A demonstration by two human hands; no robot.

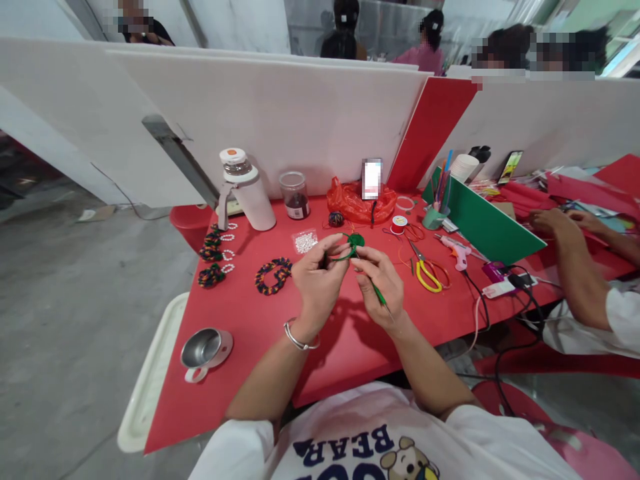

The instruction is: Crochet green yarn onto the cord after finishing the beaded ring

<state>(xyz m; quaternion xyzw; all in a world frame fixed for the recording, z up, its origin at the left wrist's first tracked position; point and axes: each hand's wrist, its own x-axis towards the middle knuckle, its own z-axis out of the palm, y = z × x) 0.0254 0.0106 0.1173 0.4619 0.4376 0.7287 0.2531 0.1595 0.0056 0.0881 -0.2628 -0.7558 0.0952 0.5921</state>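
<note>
In the middle of the view, my left hand is closed on a small green crochet piece, with green yarn running over its fingers. My right hand grips a crochet hook with a green handle, its tip at the crochet piece. Both hands are raised over the red table, close together. Left of them lies a dark multicoloured braided cord, and behind them a small bag of white beads.
A metal cup and a white bottle stand on the left. Yellow-handled scissors, a red thread spool, a pink glue gun and a green board lie to the right, where another person's arms rest.
</note>
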